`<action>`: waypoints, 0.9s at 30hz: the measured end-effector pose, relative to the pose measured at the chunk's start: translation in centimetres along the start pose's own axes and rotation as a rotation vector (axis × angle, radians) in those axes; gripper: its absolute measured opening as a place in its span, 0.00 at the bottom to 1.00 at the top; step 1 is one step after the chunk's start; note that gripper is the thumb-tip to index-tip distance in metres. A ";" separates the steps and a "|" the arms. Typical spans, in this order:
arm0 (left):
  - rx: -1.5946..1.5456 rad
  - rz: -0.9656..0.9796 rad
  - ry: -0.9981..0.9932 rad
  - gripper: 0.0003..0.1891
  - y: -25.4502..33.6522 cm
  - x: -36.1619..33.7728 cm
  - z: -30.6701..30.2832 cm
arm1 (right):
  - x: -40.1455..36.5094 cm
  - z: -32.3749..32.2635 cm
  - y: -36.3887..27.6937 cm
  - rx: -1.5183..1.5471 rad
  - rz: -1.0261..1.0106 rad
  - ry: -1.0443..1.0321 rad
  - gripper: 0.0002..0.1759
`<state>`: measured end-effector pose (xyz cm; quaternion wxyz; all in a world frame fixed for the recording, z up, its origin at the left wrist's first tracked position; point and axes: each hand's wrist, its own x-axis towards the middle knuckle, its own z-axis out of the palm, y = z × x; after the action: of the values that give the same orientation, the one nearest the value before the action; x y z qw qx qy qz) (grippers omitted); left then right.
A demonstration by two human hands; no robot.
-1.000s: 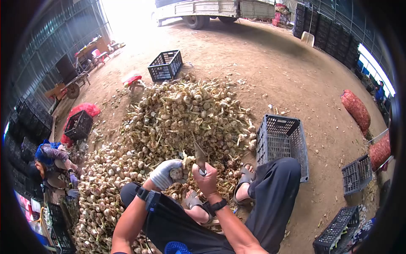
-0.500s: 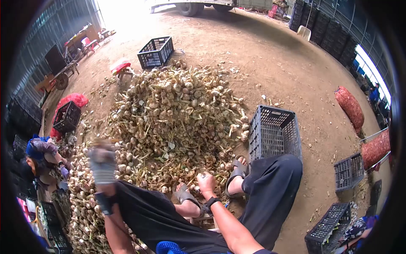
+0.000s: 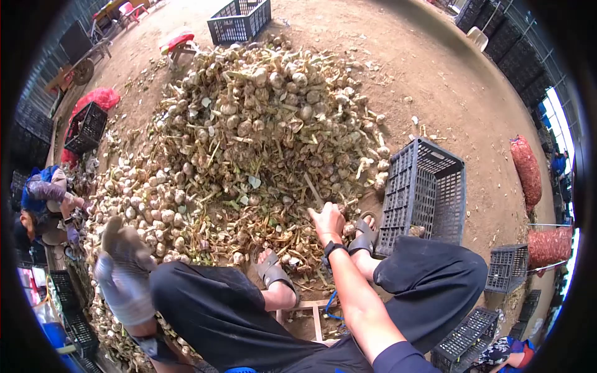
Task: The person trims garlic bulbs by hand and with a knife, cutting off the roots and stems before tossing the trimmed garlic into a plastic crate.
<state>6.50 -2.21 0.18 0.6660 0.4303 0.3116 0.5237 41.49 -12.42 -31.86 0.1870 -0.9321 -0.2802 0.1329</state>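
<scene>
My left hand, in a grey-white glove, is over the cleaner garlic bulbs beside my left knee. It is smeared by motion, but thumb and fingers look apart and I see nothing held. My bare right hand is closed around a thin, knife-like tool, whose narrow end points up toward the pile. That hand is above loose stems and peelings, between my sandalled feet. In front rises a large heap of garlic with stems.
A black plastic crate stands by my right foot, another crate behind the heap. At left a person bends over the garlic. Filled red mesh sacks and more crates are at right.
My left hand has swung down and left, beside my knee. My right hand has moved forward toward the pile, and the tool now shows clearly. The view has tilted downward.
</scene>
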 end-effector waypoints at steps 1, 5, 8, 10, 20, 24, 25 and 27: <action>0.007 -0.012 0.006 0.33 -0.3 -0.1 1.2 | 0.5 0.5 0.3 0.007 0.008 0.027 0.26; 0.210 -0.124 -0.095 0.35 -2.3 -0.4 5.6 | 1.9 1.3 2.2 0.069 0.070 0.057 0.18; 0.217 -0.327 -0.131 0.33 -3.1 -0.6 6.7 | 1.1 -0.2 2.6 0.213 0.283 0.088 0.18; 0.211 -0.325 -0.164 0.28 -3.1 -1.3 7.3 | 1.2 0.8 4.1 0.298 0.261 0.151 0.18; 0.557 -0.414 -0.431 0.22 -7.8 -0.9 7.6 | -3.8 -6.3 -3.9 1.470 -0.021 0.202 0.03; 0.507 -0.464 -0.419 0.26 -8.7 -0.2 8.8 | -8.5 -12.7 -8.5 1.695 -0.158 0.090 0.03; 0.429 -0.506 -0.410 0.26 -9.5 0.0 8.6 | -9.6 -14.7 -9.2 1.686 -0.154 -0.004 0.06; 0.125 -0.596 -0.463 0.24 -11.0 0.6 8.1 | -11.5 -16.8 -10.8 1.724 -0.127 -0.080 0.05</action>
<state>18.38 -4.53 -6.21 0.8143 0.4673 0.2959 0.1761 33.05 -15.25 -10.60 0.8258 -0.4423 -0.1394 0.3211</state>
